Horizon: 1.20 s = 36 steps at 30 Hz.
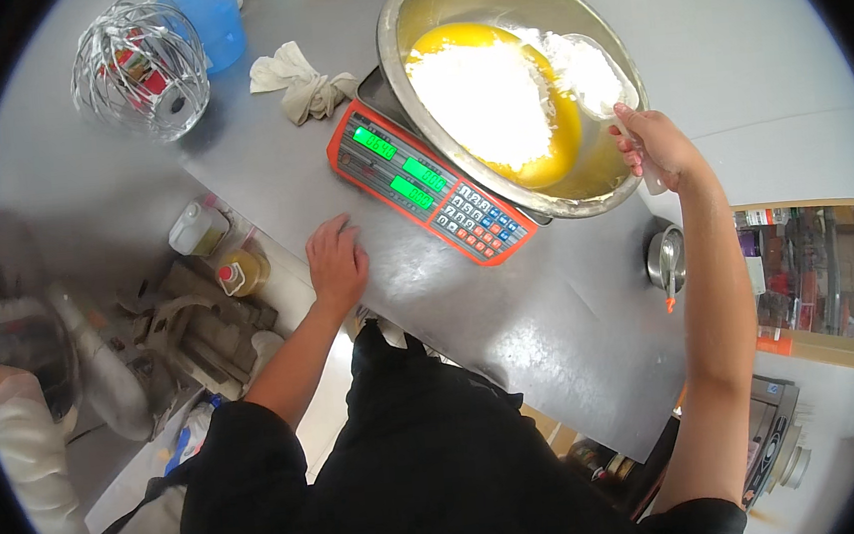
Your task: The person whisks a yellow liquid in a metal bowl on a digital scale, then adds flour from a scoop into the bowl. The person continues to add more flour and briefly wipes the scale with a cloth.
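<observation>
My right hand (652, 145) grips the handle of a translucent scoop (612, 83) heaped with white powder. The scoop is over the right side of a large steel bowl (608, 177). Inside the bowl a mound of white powder (485, 100) lies on a yellow liquid (571, 135). The bowl rests on a red-framed digital scale (427, 176), whose green displays are lit. My left hand (338, 265) lies on the edge of the steel table (522, 327), left of the scale, with its fingers loosely bent and nothing visible in it.
A large wire whisk head (141, 71) with white residue stands near a blue plastic container (208, 24). A crumpled cloth (303, 82) lies beside the scale. Small steel bowl (665, 256) is at the right table edge. Bottles, including a yellow-filled jug (243, 272), stand below left.
</observation>
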Tool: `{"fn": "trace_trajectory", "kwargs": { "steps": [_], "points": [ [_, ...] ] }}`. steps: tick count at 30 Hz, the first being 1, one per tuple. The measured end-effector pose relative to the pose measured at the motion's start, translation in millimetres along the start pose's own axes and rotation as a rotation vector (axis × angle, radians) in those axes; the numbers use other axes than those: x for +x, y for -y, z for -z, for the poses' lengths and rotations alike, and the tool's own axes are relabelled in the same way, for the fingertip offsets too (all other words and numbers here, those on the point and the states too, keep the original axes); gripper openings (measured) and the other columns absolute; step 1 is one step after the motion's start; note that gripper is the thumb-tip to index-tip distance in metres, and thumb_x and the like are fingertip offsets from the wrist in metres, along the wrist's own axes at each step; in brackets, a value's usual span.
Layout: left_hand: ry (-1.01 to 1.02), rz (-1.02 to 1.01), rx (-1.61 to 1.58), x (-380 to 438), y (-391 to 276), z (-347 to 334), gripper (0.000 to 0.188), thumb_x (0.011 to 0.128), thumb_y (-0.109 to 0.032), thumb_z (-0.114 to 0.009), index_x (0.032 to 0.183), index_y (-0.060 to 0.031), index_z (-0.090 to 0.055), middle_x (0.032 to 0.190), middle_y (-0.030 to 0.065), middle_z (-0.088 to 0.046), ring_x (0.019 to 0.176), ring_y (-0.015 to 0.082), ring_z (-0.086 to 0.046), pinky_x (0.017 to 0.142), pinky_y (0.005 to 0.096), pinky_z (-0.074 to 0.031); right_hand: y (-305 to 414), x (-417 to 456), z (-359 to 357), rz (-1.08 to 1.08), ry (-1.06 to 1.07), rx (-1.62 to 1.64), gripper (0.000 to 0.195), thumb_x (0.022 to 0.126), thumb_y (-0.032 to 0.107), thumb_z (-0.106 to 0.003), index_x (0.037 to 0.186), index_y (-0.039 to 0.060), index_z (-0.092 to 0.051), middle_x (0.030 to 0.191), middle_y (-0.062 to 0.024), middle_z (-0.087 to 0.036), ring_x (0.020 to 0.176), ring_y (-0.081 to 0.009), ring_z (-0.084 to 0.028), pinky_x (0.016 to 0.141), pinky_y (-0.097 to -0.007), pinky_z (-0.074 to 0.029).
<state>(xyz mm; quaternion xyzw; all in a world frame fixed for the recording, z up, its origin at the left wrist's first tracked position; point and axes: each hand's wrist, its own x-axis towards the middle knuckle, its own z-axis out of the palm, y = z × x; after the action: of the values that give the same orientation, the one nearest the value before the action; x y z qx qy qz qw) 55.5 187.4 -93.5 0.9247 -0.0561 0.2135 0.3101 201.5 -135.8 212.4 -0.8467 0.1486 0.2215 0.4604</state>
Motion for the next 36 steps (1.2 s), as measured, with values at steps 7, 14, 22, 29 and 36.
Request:
{"fn": "trace_trajectory", "kwargs": {
  "steps": [7,14,22,29,36],
  "points": [
    [0.002,0.011,-0.018,2.7,-3.1,1.6,0.026,0.072,-0.007,-0.053,0.099,-0.0073,-0.053,0.117,0.0094,-0.05,0.11,0.0305,-0.044,0.094,0.0435,-0.03,1.3,-0.3,5.4,0.001,-0.025,-0.061,0.038,0.091,0.038,-0.047,0.088,0.0001,-0.05,0.06,0.0028,-0.042,0.045,-0.0058,-0.036,0.041,-0.0212,-0.033],
    [0.004,0.002,-0.014,0.2,-1.8,-0.5,0.027,0.073,-0.007,-0.053,0.099,-0.0075,-0.053,0.117,0.0095,-0.049,0.109,0.0307,-0.044,0.094,0.0435,-0.03,-2.7,0.2,7.6,0.018,-0.035,-0.085,0.04,0.091,0.039,-0.048,0.089,-0.0007,-0.051,0.06,0.0029,-0.043,0.045,-0.0054,-0.036,0.041,-0.0205,-0.033],
    [0.002,-0.01,-0.023,2.1,-3.0,2.2,0.027,0.072,-0.007,-0.053,0.099,-0.0072,-0.053,0.117,0.0098,-0.049,0.109,0.0306,-0.044,0.093,0.0434,-0.031,2.7,-4.9,5.2,0.007,-0.052,-0.08,0.043,0.09,0.041,-0.05,0.088,-0.0017,-0.052,0.059,0.0027,-0.044,0.045,-0.0051,-0.037,0.041,-0.0201,-0.034],
    [0.0,-0.009,-0.029,2.3,-2.1,1.7,0.027,0.071,-0.006,-0.054,0.099,-0.0073,-0.053,0.116,0.01,-0.05,0.108,0.0304,-0.045,0.093,0.0431,-0.031,1.6,-4.7,7.3,0.036,-0.026,-0.094,0.043,0.089,0.041,-0.05,0.088,-0.0021,-0.051,0.059,0.0028,-0.044,0.044,-0.0047,-0.037,0.039,-0.0199,-0.033],
    [-0.026,-0.016,-0.042,3.0,-1.7,2.7,0.028,0.07,-0.006,-0.055,0.098,-0.007,-0.053,0.116,0.01,-0.051,0.108,0.0301,-0.045,0.093,0.0431,-0.032,8.1,-9.4,2.5,0.008,-0.024,-0.046,0.042,0.09,0.04,-0.049,0.09,-0.0021,-0.05,0.059,0.0031,-0.043,0.044,-0.0043,-0.035,0.04,-0.0193,-0.033]
  ]
}}
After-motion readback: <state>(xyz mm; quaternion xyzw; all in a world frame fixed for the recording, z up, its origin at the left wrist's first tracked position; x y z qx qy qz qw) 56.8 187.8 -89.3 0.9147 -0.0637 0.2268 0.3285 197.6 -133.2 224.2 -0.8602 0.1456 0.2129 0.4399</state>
